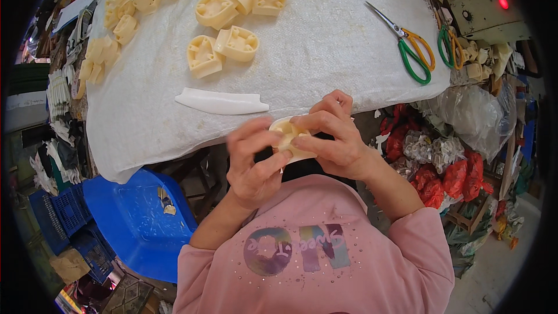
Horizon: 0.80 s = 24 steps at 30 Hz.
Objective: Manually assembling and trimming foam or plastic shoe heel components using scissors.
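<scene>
Just off the near edge of the covered table, both hands hold one cream plastic shoe heel (286, 129), hollow side up. My left hand (254, 160) grips its left side, with the upper fingers smeared by motion. My right hand (337, 136) closes on its right side, thumb and forefinger pressing at the rim. A thin white edge shows around the heel; the fingers hide most of its outer wall. On the cloth beyond my left hand lies a curved white strip (224, 102). Several similar cream heels (204, 56) stand farther back.
A white woven cloth (325, 40) covers the table. Scissors (410, 46) with green and yellow handles lie on the right, with a second pair (450, 46) at the edge. A blue plastic chair (139, 221) stands lower left. Red bags (456, 180) crowd the right.
</scene>
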Tool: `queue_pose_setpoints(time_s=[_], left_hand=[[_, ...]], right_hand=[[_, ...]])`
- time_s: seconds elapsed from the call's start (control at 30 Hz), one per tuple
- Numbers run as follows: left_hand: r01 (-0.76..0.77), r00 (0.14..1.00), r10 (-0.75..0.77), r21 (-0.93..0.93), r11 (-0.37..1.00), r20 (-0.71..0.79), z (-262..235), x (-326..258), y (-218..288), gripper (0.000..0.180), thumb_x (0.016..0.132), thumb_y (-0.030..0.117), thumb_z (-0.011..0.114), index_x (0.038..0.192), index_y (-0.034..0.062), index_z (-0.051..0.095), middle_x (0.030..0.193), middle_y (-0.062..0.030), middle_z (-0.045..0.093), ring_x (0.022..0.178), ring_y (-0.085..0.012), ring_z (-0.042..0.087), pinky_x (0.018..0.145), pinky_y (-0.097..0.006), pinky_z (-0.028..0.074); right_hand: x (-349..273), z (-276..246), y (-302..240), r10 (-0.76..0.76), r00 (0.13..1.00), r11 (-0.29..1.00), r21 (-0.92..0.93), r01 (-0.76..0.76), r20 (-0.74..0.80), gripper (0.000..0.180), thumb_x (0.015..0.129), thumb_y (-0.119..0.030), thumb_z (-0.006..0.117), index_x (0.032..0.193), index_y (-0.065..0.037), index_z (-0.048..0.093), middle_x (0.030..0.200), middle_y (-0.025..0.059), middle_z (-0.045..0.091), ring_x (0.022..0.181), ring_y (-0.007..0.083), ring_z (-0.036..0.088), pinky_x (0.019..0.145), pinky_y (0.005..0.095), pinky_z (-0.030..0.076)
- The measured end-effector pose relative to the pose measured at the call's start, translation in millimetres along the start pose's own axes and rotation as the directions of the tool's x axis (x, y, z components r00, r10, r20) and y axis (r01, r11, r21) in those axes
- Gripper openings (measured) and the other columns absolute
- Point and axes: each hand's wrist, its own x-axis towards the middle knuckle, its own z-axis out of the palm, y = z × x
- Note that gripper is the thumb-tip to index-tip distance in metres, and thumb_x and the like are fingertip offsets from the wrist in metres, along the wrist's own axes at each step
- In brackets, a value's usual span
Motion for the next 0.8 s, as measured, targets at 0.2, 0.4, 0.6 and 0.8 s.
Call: queue_pose_setpoints(time_s=[0.2,0.4,0.6,0.8], left_hand=[[0.034,0.999,-0.034,-0.004,0.999,0.001,-8.4,4.4,0.7,0.028,0.067,-0.008,0.070,0.088,0.0050,0.056,0.094,-0.0122,0.057,0.085,-0.0286,0.060,0.074,-0.042,0.052],[0.071,0.997,-0.070,0.058,0.996,-0.028,-20.4,4.9,-0.2,0.029,0.073,-0.007,0.069,0.089,0.0076,0.051,0.098,-0.0114,0.049,0.092,-0.0303,0.059,0.084,-0.047,0.051],[0.039,0.999,-0.036,-0.131,0.991,0.027,-12.4,2.5,11.1,0.045,0.060,-0.014,0.066,0.096,0.0108,0.053,0.100,-0.0115,0.044,0.097,-0.0355,0.059,0.074,-0.038,0.051],[-0.067,0.983,0.078,-0.069,0.995,0.166,-13.6,3.6,9.0,0.035,0.060,-0.011,0.066,0.088,0.0049,0.053,0.108,-0.0169,0.054,0.089,-0.0311,0.059,0.072,-0.038,0.050]], right_hand=[[15.8,-29.4,-11.5,0.111,0.991,0.984,0.134,-0.120,0.077,0.034,0.070,-0.030,0.072,0.101,-0.017,0.065,0.122,0.0153,0.050,0.113,0.0318,0.042,0.092,0.0449,0.027],[-14.6,-10.3,-22.3,0.525,0.835,0.728,0.596,-0.339,-0.167,0.037,0.080,-0.019,0.070,0.110,-0.002,0.056,0.118,0.0185,0.049,0.110,0.0263,0.046,0.093,0.0362,0.036],[-20.6,21.1,-32.3,0.791,0.582,0.064,0.921,-0.384,0.188,0.035,0.093,-0.020,0.056,0.119,0.000,0.044,0.110,0.0159,0.056,0.103,0.0230,0.056,0.089,0.0368,0.047],[-22.1,16.1,-30.9,0.747,0.654,0.069,0.963,-0.261,0.124,0.023,0.097,-0.018,0.046,0.109,0.001,0.051,0.102,0.0106,0.058,0.098,0.0181,0.058,0.086,0.0358,0.052]])
